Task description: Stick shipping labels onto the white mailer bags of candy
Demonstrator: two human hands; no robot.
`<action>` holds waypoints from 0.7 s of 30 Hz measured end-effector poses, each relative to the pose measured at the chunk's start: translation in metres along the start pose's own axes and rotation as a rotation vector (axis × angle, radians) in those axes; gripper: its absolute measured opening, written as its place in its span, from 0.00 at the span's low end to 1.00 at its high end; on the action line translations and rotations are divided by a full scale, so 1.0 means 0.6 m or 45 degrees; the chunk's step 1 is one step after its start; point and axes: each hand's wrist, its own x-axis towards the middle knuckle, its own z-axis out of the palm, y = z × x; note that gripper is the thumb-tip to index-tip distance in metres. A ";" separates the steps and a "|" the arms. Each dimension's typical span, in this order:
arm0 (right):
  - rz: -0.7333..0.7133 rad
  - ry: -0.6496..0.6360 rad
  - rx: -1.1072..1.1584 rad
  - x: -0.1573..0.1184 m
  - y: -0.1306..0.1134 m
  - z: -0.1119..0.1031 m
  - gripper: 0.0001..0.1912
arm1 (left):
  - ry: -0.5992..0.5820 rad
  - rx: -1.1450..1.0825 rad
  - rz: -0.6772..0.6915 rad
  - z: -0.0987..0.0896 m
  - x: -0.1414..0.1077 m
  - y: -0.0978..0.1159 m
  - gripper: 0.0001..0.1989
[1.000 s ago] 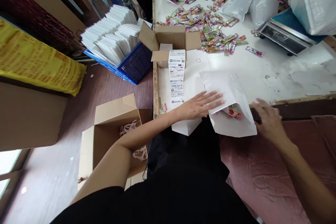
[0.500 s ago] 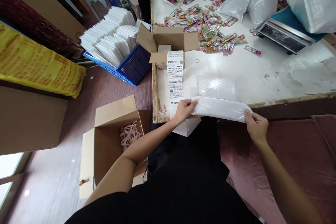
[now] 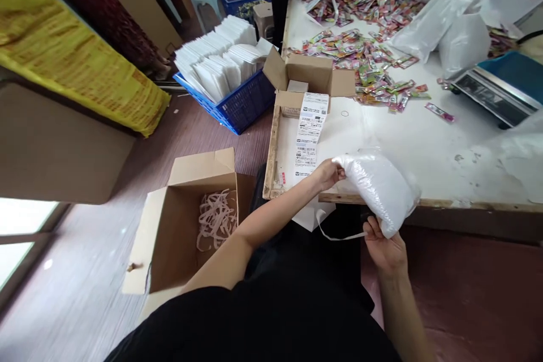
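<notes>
A puffy white mailer bag (image 3: 375,186) is tilted at the front edge of the table, its lower corner past the edge. My left hand (image 3: 328,174) is closed on its upper left corner. Under the lower corner is my right hand (image 3: 386,249), its fingers closed on the end of a thin white peel-off strip (image 3: 339,238). The strip curls leftward below the table edge. The palm of that hand touches the bag, but whether it also grips the bag I cannot tell. A band of printed labels (image 3: 307,141) lies on the table left of the bag.
An open small carton (image 3: 311,70) stands behind the labels. Colourful sachets (image 3: 377,79) are heaped farther back, beside a scale (image 3: 496,93). A blue crate (image 3: 250,104) holds white mailers. On the floor, an open carton (image 3: 178,237) contains curled strips (image 3: 216,218).
The bag has turned and tilted, its folded flap no longer facing me. My right hand has come down and inward, and a loose strip now hangs from it. The view has shifted left.
</notes>
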 end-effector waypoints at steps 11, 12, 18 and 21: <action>0.763 -0.377 0.007 -0.088 0.073 0.108 0.29 | 0.011 0.945 0.376 -0.100 -0.247 0.016 0.24; 0.708 -0.443 -0.009 -0.093 0.072 0.125 0.30 | -0.155 0.966 0.205 -0.097 -0.280 0.003 0.31; 0.050 -0.738 -0.648 -0.027 0.065 0.246 0.19 | -0.125 1.158 -0.041 -0.172 -0.343 -0.001 0.21; -0.086 -0.702 -1.155 0.053 0.053 0.278 0.23 | 0.698 1.576 0.085 -0.309 -0.344 0.022 0.19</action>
